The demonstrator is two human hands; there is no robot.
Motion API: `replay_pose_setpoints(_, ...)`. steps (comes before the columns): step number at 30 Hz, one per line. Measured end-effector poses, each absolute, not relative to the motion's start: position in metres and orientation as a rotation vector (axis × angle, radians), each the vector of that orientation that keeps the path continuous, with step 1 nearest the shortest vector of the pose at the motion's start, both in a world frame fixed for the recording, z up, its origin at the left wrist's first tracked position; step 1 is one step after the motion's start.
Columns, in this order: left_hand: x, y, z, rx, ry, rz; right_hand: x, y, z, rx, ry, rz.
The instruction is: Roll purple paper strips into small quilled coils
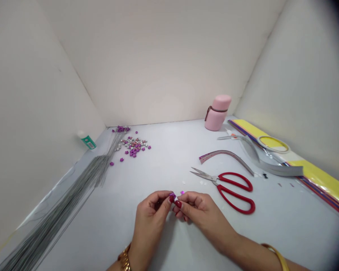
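Observation:
My left hand (152, 212) pinches a small folded purple paper strip (173, 195) between thumb and forefinger. Close beside it, the thumb and fingers of my right hand (199, 210) are closed on the same strip; a shiny purple bit shows above the right forefinger. My fingers hide much of the strip. Red-handled scissors (214, 180) lie with parted blades beyond my right hand. Past them is a curved bundle of pinkish paper strips (224, 153). Small purple, silver and pink folded stars (134, 145) lie in a loose pile at the back left.
A long bundle of grey wires (81, 180), with purple and silver stars at its far end, runs along the left. A green-labelled tube (88, 141) leans there. A pink flask (217, 113) stands at the back. Rightward are grey strips (277, 169), a tape roll (274, 143) and yellow packs (313, 173).

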State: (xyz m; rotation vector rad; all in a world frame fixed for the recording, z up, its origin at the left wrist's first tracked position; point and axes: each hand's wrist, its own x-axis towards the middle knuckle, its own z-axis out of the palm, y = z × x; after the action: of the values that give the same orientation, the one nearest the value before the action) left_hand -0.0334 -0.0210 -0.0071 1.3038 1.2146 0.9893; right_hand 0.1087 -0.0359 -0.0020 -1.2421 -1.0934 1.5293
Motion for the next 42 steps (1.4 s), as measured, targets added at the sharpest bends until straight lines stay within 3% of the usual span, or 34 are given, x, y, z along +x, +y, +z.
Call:
replay_pose_setpoints(10,-0.039,-0.0245,-0.0068,2.139,1.108,1.058,0.1076,-0.0376,-0.002,-1.206,-1.031,1.531)
replay_pose_setpoints(18,-0.0381,-0.0198,-0.0069,1.64,1.107,1.027,0.1085,-0.0347,-0.0011,-1.123,-0.963,1.619)
replay_pose_setpoints(30,-0.035,-0.021,-0.003,1.43,1.177,0.992,0.1066,-0.0358,-0.0002,-1.173,-0.902,1.721)
replay_pose_setpoints(42,-0.0382,-0.0247,-0.0026,1.847,1.115,1.059,0.1089,-0.0404,0.0018,-1.041,-0.746,1.858)
